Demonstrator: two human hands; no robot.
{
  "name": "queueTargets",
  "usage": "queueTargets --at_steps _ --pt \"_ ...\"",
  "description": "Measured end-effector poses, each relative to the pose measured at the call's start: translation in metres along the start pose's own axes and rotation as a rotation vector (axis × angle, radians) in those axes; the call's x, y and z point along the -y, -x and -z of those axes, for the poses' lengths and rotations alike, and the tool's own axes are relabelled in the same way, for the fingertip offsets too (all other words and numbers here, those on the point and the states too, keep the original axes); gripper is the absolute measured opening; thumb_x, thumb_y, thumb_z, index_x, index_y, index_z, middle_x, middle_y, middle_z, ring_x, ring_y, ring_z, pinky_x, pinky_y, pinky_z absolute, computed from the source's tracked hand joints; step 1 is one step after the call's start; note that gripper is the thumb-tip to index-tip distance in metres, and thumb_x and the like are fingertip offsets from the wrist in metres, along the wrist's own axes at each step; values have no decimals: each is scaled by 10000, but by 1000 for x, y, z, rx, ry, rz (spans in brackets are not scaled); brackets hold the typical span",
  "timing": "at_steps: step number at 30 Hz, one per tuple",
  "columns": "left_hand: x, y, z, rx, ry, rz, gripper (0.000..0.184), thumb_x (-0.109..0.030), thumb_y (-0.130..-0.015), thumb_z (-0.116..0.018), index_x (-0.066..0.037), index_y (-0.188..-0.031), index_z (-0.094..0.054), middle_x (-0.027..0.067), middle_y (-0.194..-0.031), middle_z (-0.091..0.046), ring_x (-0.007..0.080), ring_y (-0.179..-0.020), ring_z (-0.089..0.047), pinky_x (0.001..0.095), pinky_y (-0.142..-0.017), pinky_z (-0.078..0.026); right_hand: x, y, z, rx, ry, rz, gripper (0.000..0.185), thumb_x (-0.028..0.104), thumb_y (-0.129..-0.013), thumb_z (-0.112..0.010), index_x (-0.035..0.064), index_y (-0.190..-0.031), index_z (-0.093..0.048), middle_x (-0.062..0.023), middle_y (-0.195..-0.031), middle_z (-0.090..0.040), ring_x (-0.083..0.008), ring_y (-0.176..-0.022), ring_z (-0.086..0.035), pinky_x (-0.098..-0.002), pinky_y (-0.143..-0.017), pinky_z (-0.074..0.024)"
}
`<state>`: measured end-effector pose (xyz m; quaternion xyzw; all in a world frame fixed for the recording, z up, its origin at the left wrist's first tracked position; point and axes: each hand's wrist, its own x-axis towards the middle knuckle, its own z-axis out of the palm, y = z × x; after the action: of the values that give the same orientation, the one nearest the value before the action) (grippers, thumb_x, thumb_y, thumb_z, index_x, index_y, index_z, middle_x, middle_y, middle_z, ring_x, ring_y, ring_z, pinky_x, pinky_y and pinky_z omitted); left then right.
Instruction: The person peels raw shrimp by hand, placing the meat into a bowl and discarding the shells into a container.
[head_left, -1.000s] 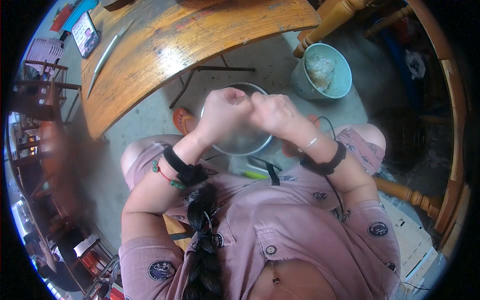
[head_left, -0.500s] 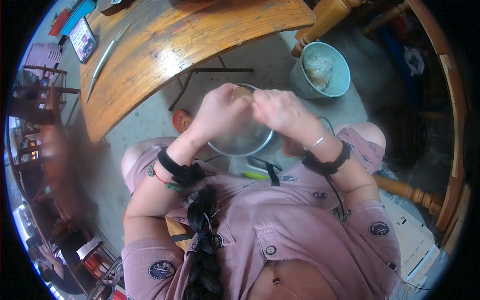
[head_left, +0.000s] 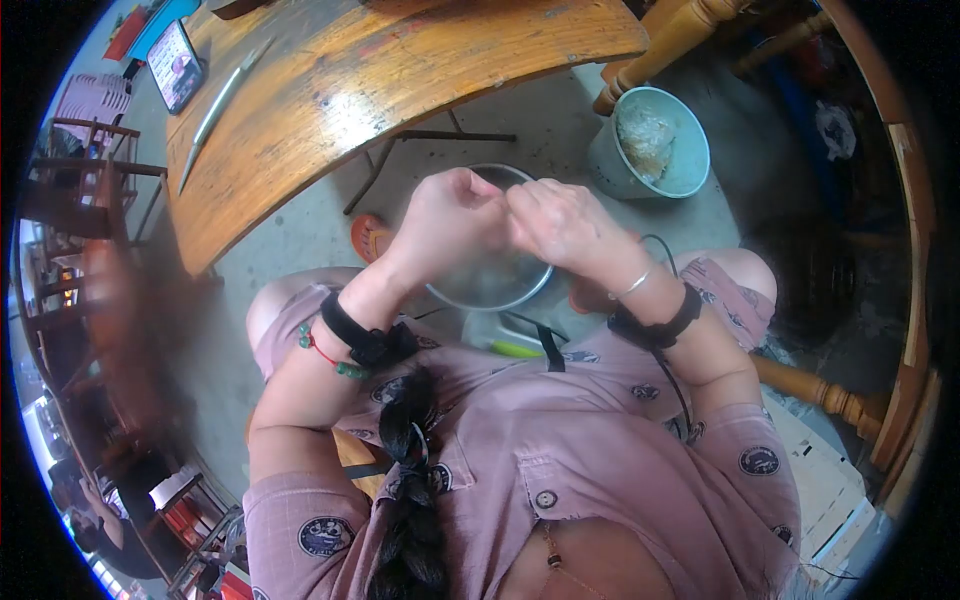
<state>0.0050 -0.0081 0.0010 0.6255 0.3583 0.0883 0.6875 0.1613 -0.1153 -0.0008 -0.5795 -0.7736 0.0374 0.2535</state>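
Note:
Above a round metal basin (head_left: 497, 292), my left hand (head_left: 447, 225) and my right hand (head_left: 562, 225) meet at the fingertips. The fingers of both hands are curled and pinched. Whatever lies between them is too small or hidden to name. Part of the basin's rim and its blurred inside show below and between my hands; its contents cannot be made out. The basin stands between my knees, in front of my lap.
A wooden table (head_left: 300, 120) ahead bears a phone (head_left: 176, 66) and a slim pointed tool (head_left: 220, 112). A pale blue bucket (head_left: 690, 165) with a plastic bag inside stands at the right. An orange slipper (head_left: 370, 238) is left of the basin. Chairs stand at the far left.
A tan, rounded piece showed between my fingertips half a second ago and is now out of sight. My hands remain together above the basin, with small shifts of the fingers.

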Motion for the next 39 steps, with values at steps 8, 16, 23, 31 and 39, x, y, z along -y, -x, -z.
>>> queueTargets --at_steps 8,16,23,31,39 --pt "3 2 -6 -72 -104 -120 112 -4 -828 -662 33 -891 -577 59 -764 -643 88 -629 -599 216 -565 -485 2 -2 -1 -5 -99 -138 201 220 -786 -634 44 -758 -542 -140 -637 -600 -333 -615 -629 -428 -562 -513" --pt "-5 6 -5 -72 -116 -223 141 -28 -816 -693 14 -852 -563 57 -742 -634 72 -565 -575 204 -489 -453 4 -2 4 2 -336 -236 212 227 -812 -595 38 -724 -552 -172 -654 -591 -379 -627 -603 -448 -558 -483" --pt "-18 16 -5 -105 -523 -579 185 -11 -746 -727 4 -863 -585 73 -795 -649 112 -670 -617 246 -554 -482 -1 3 4 137 -794 -454 304 228 -878 -488 -3 -688 -547 -158 -606 -548 -283 -541 -529 -394 -544 -428" --pt "-20 11 3 -13 -788 -1027 226 17 -682 -728 -14 -866 -601 145 -878 -640 304 -767 -638 343 -665 -534 -6 -2 19 493 -1647 -887 303 220 -896 -420 63 -642 -469 51 -520 -344 -45 -402 -263 -214 -367 -215" --pt "-20 12 -6 -133 -595 -1000 204 22 -717 -722 11 -881 -602 128 -814 -648 229 -714 -658 307 -623 -534 -17 2 12 635 -2165 -701 304 192 -894 -400 65 -623 -454 68 -507 -309 -30 -387 -223 -196 -348 -176"
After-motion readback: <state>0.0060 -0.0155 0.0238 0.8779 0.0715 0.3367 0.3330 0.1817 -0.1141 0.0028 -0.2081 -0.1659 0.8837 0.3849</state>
